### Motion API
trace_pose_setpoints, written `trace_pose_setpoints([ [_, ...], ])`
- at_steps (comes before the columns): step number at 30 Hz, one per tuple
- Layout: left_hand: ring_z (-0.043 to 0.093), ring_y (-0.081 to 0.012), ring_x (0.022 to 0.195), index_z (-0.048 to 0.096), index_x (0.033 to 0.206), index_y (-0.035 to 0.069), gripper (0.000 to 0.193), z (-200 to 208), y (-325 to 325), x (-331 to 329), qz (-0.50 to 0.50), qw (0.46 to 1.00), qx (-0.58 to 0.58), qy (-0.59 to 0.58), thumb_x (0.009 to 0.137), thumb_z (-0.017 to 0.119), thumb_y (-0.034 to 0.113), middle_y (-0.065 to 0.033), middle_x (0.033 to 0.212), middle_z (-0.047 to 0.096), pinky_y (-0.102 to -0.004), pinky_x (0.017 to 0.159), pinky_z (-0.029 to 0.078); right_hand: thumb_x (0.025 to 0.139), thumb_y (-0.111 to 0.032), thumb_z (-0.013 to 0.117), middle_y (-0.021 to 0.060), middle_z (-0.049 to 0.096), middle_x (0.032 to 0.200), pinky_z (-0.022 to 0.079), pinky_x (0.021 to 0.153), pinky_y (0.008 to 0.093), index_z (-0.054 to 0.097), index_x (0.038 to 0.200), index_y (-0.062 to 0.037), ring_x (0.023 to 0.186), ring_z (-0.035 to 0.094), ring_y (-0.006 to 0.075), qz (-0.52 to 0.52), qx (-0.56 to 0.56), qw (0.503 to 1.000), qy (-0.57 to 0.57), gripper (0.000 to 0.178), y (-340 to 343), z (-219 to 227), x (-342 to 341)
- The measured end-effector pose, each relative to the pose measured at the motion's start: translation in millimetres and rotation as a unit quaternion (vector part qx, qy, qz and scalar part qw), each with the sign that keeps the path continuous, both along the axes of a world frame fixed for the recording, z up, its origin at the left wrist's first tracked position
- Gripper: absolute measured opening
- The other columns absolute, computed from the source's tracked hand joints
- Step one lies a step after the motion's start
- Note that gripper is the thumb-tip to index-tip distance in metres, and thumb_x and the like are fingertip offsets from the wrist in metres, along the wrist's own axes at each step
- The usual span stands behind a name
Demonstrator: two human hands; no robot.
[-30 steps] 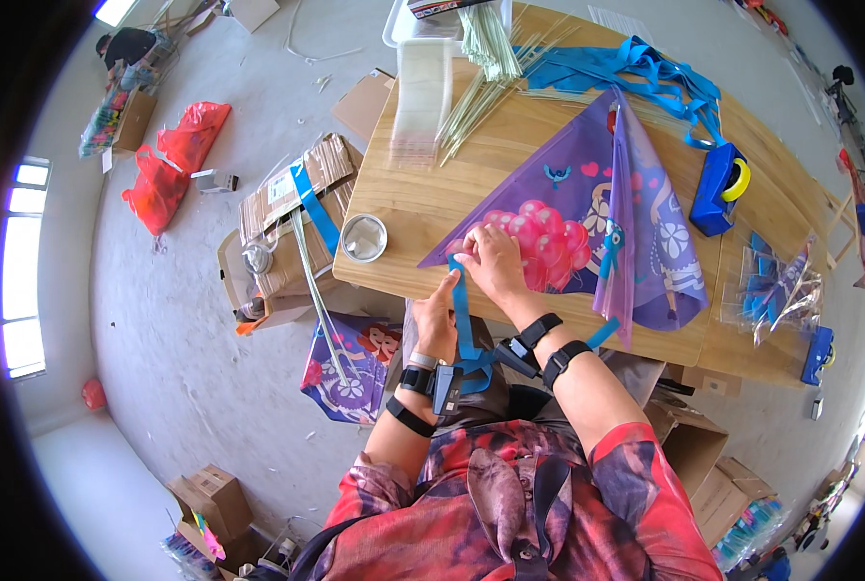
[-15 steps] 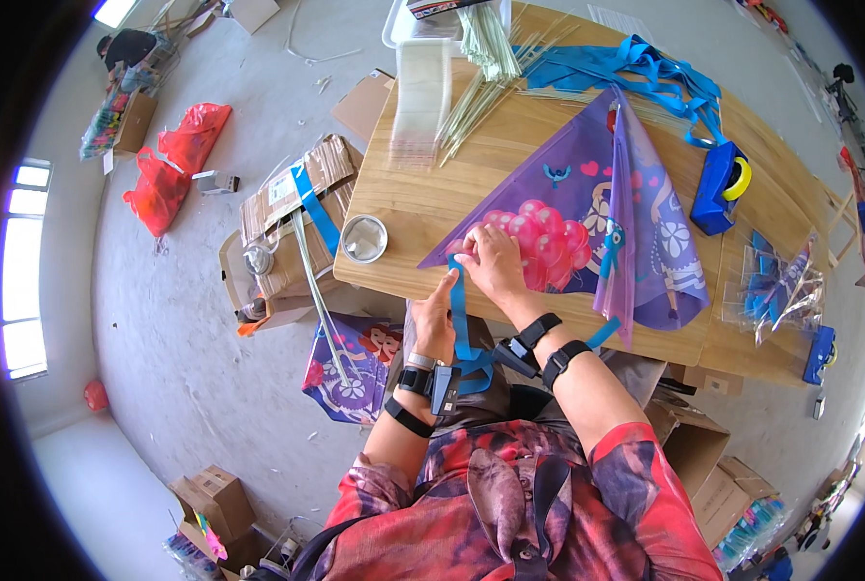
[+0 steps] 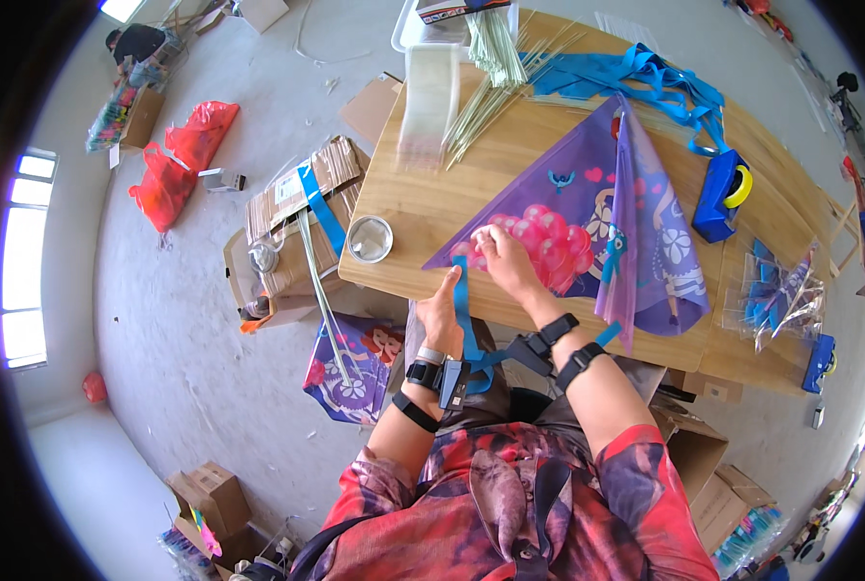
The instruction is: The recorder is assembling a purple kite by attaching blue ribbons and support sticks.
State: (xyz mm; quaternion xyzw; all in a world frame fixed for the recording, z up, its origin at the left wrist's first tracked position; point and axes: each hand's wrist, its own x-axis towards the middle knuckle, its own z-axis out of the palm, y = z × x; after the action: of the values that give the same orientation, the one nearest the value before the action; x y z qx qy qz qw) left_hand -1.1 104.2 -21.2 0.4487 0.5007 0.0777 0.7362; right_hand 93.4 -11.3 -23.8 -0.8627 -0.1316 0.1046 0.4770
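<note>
A purple kite [image 3: 539,184] printed with pink balloons lies on the table, its left corner near the front edge. At that corner my left hand [image 3: 440,318] is closed, thumb up, pinching the end of a blue ribbon [image 3: 467,320] against the kite. The ribbon hangs down over the table edge and loops in front of my lap toward my right wrist. My right hand [image 3: 508,263] is just above the balloon print, fingers curled together, apart from the ribbon. Whatever its fingertips hold, if anything, is too small to make out.
A round tin [image 3: 370,239] sits by the table's left edge. Thin pale sticks [image 3: 495,107], clear sleeves [image 3: 428,97] and a pile of blue ribbons [image 3: 636,73] lie at the back. A blue tape dispenser [image 3: 718,198] and plastic-wrapped pieces [image 3: 776,290] are on the right. Boxes [image 3: 307,184] stand left of the table.
My right hand has lifted off the kite's corner and shifted slightly right, its fingers curling. My left hand stays at the corner with the ribbon. The view has shifted slightly.
</note>
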Motion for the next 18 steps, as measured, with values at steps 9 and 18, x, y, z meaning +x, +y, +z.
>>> trace_pose_setpoints([
  [9, 0.062, -0.0173, 0.105, 0.066, 0.123, -0.002, 0.062, -13.7, 10.4, -4.4, 0.026, 1.0, 0.006, 0.014, 0.073, 0.095, 0.017, -0.0066, 0.119, 0.067, -0.0318, 0.096, 0.047, 0.11, -0.027, 0.053, 0.0048, 0.069, 0.11, 0.05, 0.089, 0.0274, 0.065, 0.122, -0.005, 0.101, 0.064, 0.0107, -0.186, 0.107, 0.977, -0.01, 0.027, -158.1, 110.8, -15.1],
  [18, 0.046, -0.0088, 0.063, 0.071, 0.09, 0.01, 0.036, 5.7, 7.9, -2.1, -0.044, 0.994, -0.002, 0.098, 0.078, 0.091, 0.037, 0.0057, 0.077, 0.057, -0.0292, 0.056, 0.035, 0.104, -0.028, 0.064, 0.0, 0.071, 0.1, 0.051, 0.072, 0.0245, 0.069, 0.113, -0.0053, 0.086, 0.064, 0.0073, -0.464, -0.014, 0.883, -0.074, 0.025, -397.2, 61.4, 34.6],
])
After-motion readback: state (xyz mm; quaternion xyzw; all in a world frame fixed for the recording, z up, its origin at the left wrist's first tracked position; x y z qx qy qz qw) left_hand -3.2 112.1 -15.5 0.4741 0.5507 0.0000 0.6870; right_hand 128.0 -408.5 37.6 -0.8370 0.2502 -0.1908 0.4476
